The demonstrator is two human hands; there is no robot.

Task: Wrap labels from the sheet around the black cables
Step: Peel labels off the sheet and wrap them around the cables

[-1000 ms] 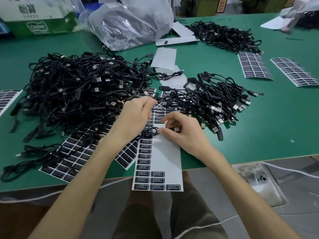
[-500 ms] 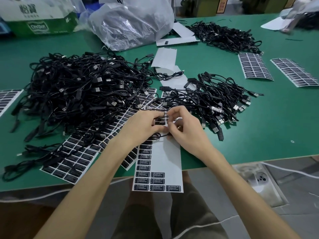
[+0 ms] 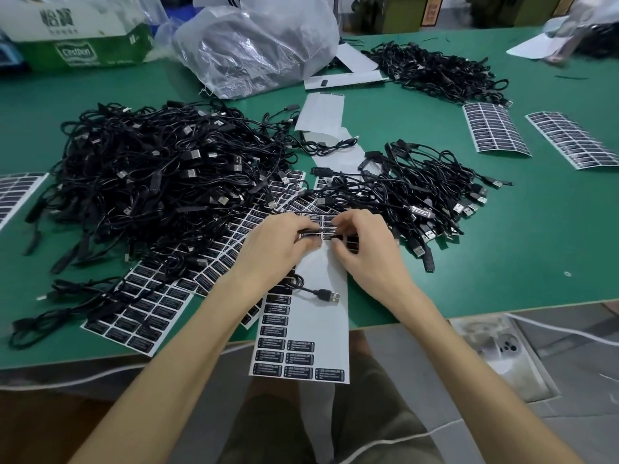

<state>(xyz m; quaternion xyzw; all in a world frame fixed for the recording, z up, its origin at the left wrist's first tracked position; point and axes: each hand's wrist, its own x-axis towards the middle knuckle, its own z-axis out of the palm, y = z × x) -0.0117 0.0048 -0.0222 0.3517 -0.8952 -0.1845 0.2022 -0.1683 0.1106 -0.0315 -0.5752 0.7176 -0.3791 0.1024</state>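
Note:
My left hand (image 3: 278, 249) and my right hand (image 3: 365, 249) meet over the white label sheet (image 3: 321, 316), which hangs over the table's front edge. Both pinch a black cable with a black label (image 3: 323, 233) between their fingertips. The cable's loose end with a USB plug (image 3: 330, 295) lies on the sheet below my hands. Several black labels remain at the sheet's lower end. A big heap of black cables (image 3: 150, 182) lies to the left, a smaller heap (image 3: 412, 192) to the right.
More label sheets lie under the left heap (image 3: 147, 309), at the far right (image 3: 495, 132) and at the left edge (image 3: 13, 192). A plastic bag (image 3: 258, 48), a cardboard box (image 3: 77, 38) and another cable pile (image 3: 435, 72) stand at the back of the green table (image 3: 536, 246).
My hands came together at the top of the sheet and took hold of a label on the cable. The cable's USB end now lies on the sheet below my hands.

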